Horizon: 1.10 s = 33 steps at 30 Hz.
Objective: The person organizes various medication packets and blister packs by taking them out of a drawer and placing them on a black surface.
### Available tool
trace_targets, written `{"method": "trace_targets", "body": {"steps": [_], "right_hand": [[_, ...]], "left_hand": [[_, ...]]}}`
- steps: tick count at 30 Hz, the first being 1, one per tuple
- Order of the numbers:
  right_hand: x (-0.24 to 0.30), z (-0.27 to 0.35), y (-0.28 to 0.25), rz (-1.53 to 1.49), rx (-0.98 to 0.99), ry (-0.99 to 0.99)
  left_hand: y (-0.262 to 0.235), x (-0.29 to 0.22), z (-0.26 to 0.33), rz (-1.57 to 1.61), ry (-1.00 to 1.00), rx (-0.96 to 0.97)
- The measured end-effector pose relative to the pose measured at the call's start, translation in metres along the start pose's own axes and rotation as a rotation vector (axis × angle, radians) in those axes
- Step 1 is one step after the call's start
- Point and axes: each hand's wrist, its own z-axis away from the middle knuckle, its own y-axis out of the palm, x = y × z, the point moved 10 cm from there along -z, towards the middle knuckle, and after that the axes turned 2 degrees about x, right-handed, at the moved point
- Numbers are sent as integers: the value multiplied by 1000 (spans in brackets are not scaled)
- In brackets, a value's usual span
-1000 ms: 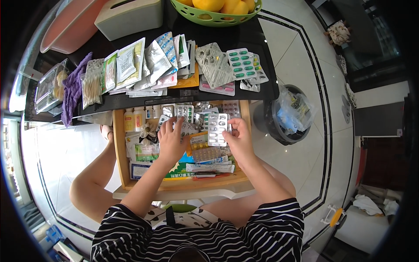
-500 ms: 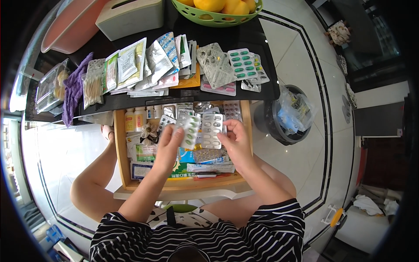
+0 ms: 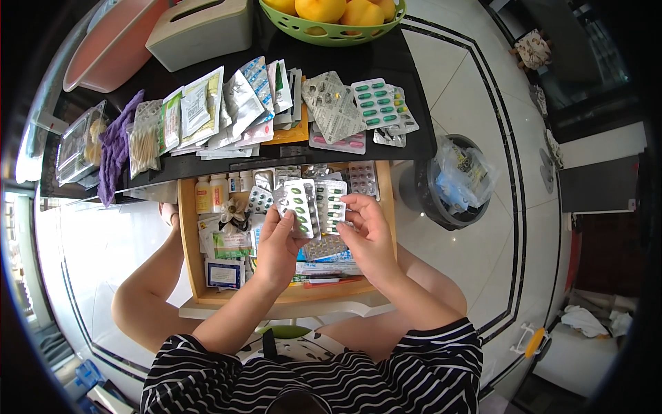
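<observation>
Left hand (image 3: 273, 254) nearer drawer front (image 3: 331, 301)

In the middle of the frame, the pill sheet (image 3: 297, 205) is silver with green pills, and the capsule sheet (image 3: 332, 205) is silver with dark green and white ones. The drawer (image 3: 389, 207) is light brown. The bench (image 3: 331, 58) is black. Up top, the bowl (image 3: 324, 32) is green and the fruit (image 3: 321, 9) yellow. At the upper left, the tub (image 3: 114, 52) is pink. The shirt (image 3: 386, 369) has black and white stripes.
</observation>
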Motion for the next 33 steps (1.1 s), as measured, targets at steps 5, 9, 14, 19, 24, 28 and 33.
{"method": "trace_targets", "body": {"steps": [5, 9, 14, 19, 24, 28, 33], "right_hand": [[-3, 1, 2, 20, 11, -13], [7, 5, 10, 25, -4, -12], [26, 2, -11, 131, -116, -55], [89, -19, -33, 79, -112, -152], [138, -66, -62, 46, -253, -233], [147, -108, -57, 169, -205, -265], [141, -134, -52, 345, -190, -292]], "left_hand": [[3, 6, 1, -19, -7, 33], [22, 3, 8, -106, 47, 36], [59, 2, 17, -215, 44, 230], [125, -52, 17, -364, 223, 470], [165, -82, -9, -515, 315, 552], [172, -100, -39, -537, 392, 517], [178, -112, -54, -486, 427, 523]]}}
